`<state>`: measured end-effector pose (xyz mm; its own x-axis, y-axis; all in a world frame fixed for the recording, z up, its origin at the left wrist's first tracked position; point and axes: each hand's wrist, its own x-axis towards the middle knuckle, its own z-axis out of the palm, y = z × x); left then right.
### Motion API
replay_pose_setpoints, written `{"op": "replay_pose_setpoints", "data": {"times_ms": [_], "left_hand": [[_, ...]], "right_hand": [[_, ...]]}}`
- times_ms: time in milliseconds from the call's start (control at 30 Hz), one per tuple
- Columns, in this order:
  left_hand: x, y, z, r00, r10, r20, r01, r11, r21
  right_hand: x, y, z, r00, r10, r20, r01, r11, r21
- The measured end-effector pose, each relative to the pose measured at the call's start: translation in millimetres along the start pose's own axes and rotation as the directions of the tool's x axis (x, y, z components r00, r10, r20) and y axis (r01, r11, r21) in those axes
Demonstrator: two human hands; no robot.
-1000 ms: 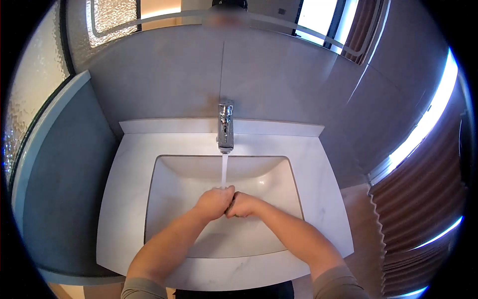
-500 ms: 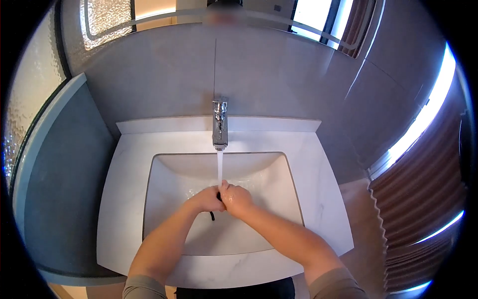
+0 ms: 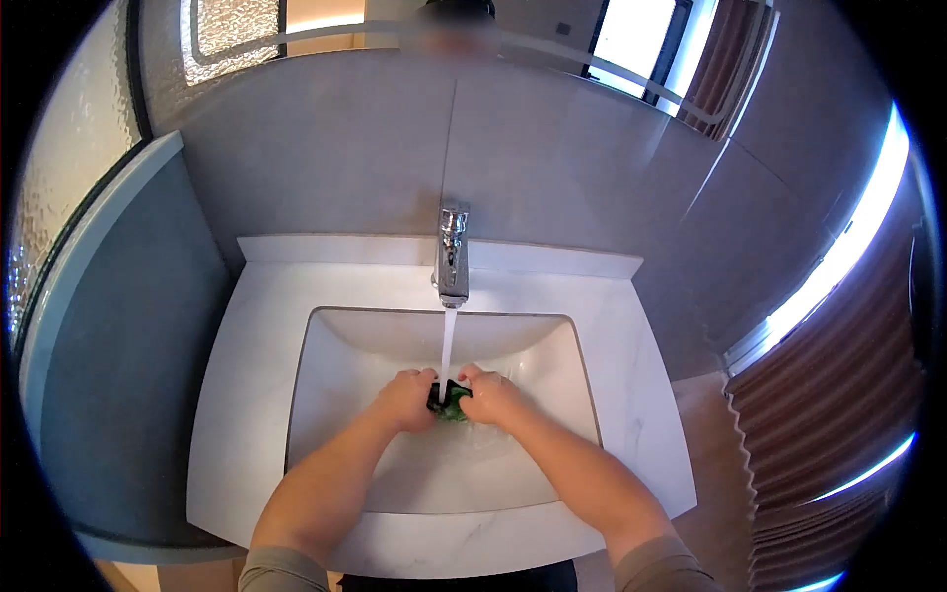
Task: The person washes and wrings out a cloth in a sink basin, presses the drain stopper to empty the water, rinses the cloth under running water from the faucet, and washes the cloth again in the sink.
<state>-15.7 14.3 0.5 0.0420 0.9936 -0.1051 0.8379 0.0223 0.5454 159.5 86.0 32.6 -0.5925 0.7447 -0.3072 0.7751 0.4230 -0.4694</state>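
Between my two hands, low in the white sink basin [image 3: 434, 483], is a small black-and-green item [image 3: 453, 403] that looks soft; its kind cannot be made out. My left hand [image 3: 406, 400] grips its left edge, fingers curled. At the opposite edge, my right hand [image 3: 490, 396] holds on with thumb and fingers. A stream of water [image 3: 447, 345] from the chrome faucet [image 3: 453, 257] falls onto the item between the hands. Part of it is hidden by my fingers.
A white marbled countertop [image 3: 242, 414] surrounds the basin. Behind it rises a grey wall [image 3: 345, 148] with a mirror [image 3: 543, 25] above. A dark partition [image 3: 128, 365] stands at left, and a brown pleated curtain [image 3: 838, 434] hangs at right.
My hands have moved apart from being pressed together, spreading the item so its green part shows. The dark strip that hung below my hands is no longer visible. The view has shifted slightly.
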Motion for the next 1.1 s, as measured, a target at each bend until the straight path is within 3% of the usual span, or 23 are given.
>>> {"op": "replay_pose_setpoints", "data": {"times_ms": [67, 133, 233, 267, 333, 367, 433, 500, 533, 567, 600, 633, 667, 700, 767, 800, 833, 867, 900, 933, 1000, 1100], "left_hand": [[0.4, -3.2, -0.8, 0.998, -0.051, 0.034, 0.05, 0.998, 0.026], [-0.5, -1.6, -5.9, 0.993, -0.102, 0.064, 0.099, 0.994, 0.054], [-6.6, 3.4, -18.8, 0.988, -0.1, 0.114, 0.1, 0.995, 0.006], [-6.9, 4.2, -23.9, 0.977, -0.16, 0.141, 0.152, 0.986, 0.066], [-5.7, -4.3, -28.8, 0.962, -0.222, 0.16, 0.202, 0.971, 0.129], [-2.8, -19.3, -28.1, 0.954, -0.248, 0.167, 0.231, 0.966, 0.111], [-4.2, -28.2, -36.6, 0.947, -0.271, 0.175, 0.257, 0.962, 0.095], [-6.4, -29.0, -46.6, 0.902, -0.39, 0.186, 0.36, 0.916, 0.177], [-11.8, -24.8, -45.6, 0.902, -0.389, 0.185, 0.358, 0.916, 0.181], [-18.9, -19.3, -42.2, 0.943, -0.332, -0.016, 0.323, 0.902, 0.286], [-22.6, -13.4, -41.0, 0.948, -0.239, -0.208, 0.305, 0.868, 0.392], [-22.2, -6.7, -42.7, 0.948, -0.235, -0.213, 0.304, 0.866, 0.398], [-22.1, 0.9, -44.7, 0.969, -0.245, -0.037, 0.243, 0.911, 0.332], [-21.2, 8.2, -48.6, 0.962, -0.235, 0.138, 0.194, 0.947, 0.255], [-18.0, 7.4, -27.5, 0.967, -0.213, 0.137, 0.162, 0.936, 0.314], [-18.6, 5.5, -15.2, 0.968, -0.196, 0.154, 0.131, 0.926, 0.354], [-16.9, 7.6, -13.7, 0.968, -0.201, 0.152, 0.135, 0.923, 0.359], [-13.1, 11.0, -14.6, 0.948, -0.179, 0.265, 0.091, 0.946, 0.312], [-4.9, 9.2, -11.9, 0.924, -0.139, 0.356, 0.043, 0.963, 0.265], [-2.6, 10.4, -8.8, 0.925, -0.136, 0.354, 0.04, 0.963, 0.267], [-1.5, 18.9, -7.1, 0.927, -0.224, 0.3, 0.086, 0.907, 0.412], [-18.5, 39.9, -17.3, 0.941, -0.29, 0.173, 0.19, 0.878, 0.439]], "right_hand": [[-3.6, -3.0, 1.1, 1.0, 0.012, 0.002, -0.012, 0.999, 0.041], [-2.9, 3.4, 19.2, 0.947, -0.303, -0.107, 0.285, 0.946, -0.157], [11.3, 17.2, 20.4, 0.97, -0.238, -0.059, 0.236, 0.971, -0.03], [14.5, 23.0, 18.2, 0.969, -0.239, -0.062, 0.237, 0.971, -0.029], [18.3, 28.2, 1.1, 0.996, 0.087, -0.004, -0.084, 0.97, 0.228], [18.4, 32.0, -8.3, 0.996, 0.087, -0.005, -0.083, 0.97, 0.229], [12.6, 32.9, -28.1, 0.942, 0.321, -0.1, -0.304, 0.94, 0.156], [1.7, 24.0, -31.7, 0.921, 0.366, -0.131, -0.35, 0.928, 0.128], [-4.5, 19.2, -31.0, 0.944, 0.224, -0.244, -0.234, 0.972, -0.015], [-8.3, 15.6, -29.1, 0.94, 0.062, -0.334, -0.125, 0.978, -0.169], [-6.4, 15.9, -22.5, 0.939, 0.061, -0.34, -0.123, 0.979, -0.165], [0.0, 19.4, -11.4, 0.906, -0.295, -0.303, 0.232, 0.946, -0.227], [3.9, 22.0, 0.5, 0.749, -0.614, -0.249, 0.554, 0.786, -0.273], [3.6, 26.1, 16.5, 0.741, -0.619, -0.261, 0.558, 0.783, -0.273], [0.8, 30.6, 46.5, 0.834, -0.549, -0.056, 0.488, 0.781, -0.391], [-7.3, 17.0, 38.6, 0.831, -0.554, -0.06, 0.492, 0.781, -0.385], [-21.6, -6.3, 15.4, 0.927, -0.36, 0.104, 0.37, 0.834, -0.409], [-28.3, -19.9, -1.5, 0.957, -0.137, 0.254, 0.244, 0.855, -0.458], [-22.5, -18.3, -4.8, 0.962, -0.146, 0.231, 0.241, 0.849, -0.47], [-23.7, -16.4, -9.6, 0.952, -0.095, 0.291, 0.217, 0.879, -0.425], [-29.3, -15.9, -16.0, 0.937, -0.045, 0.346, 0.184, 0.906, -0.381], [-41.0, -22.0, -19.9, 0.95, 0.087, 0.298, 0.061, 0.89, -0.451]]}}
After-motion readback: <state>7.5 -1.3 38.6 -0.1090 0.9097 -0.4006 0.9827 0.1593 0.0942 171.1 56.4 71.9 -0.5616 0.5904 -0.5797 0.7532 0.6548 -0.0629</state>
